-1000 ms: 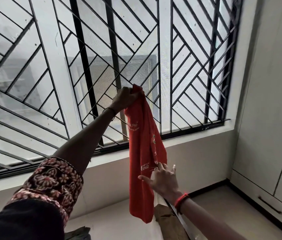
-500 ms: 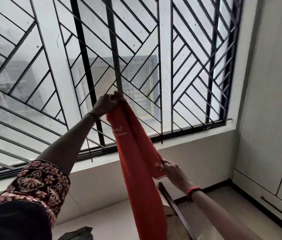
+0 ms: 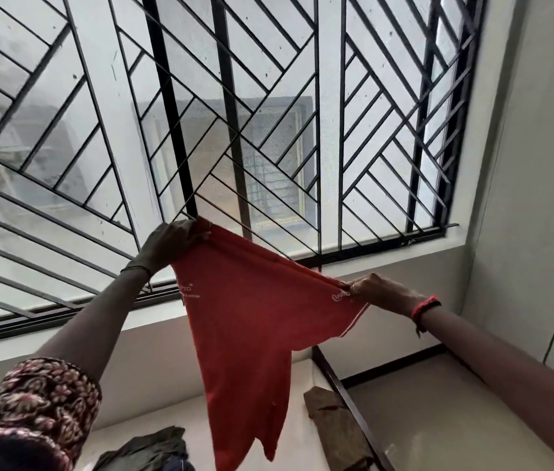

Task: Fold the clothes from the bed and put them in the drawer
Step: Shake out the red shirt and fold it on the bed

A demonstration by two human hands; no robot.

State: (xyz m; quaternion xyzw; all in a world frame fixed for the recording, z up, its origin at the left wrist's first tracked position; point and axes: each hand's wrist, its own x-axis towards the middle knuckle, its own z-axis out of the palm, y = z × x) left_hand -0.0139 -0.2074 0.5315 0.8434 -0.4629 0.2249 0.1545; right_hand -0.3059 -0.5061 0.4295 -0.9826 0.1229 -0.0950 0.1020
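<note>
A red shirt (image 3: 251, 334) with small white print hangs in the air in front of the barred window. My left hand (image 3: 170, 243) grips its upper left corner, raised high. My right hand (image 3: 380, 290) pinches the upper right corner, lower and to the right. The top edge is stretched taut between both hands and the rest tapers down to a point over the bed (image 3: 173, 416).
A dark green garment (image 3: 153, 450) and a brown cloth (image 3: 333, 423) lie on the white bed below. The bed's dark edge (image 3: 346, 396) runs down the right. A black window grille (image 3: 234, 113) fills the background. Pale wardrobe panels (image 3: 540, 198) stand at right, with tiled floor (image 3: 438, 419) beside the bed.
My right hand has taken hold of the shirt's edge and pulled it out to the right. My left hand has come lower, so the shirt is spread wide instead of hanging narrow.
</note>
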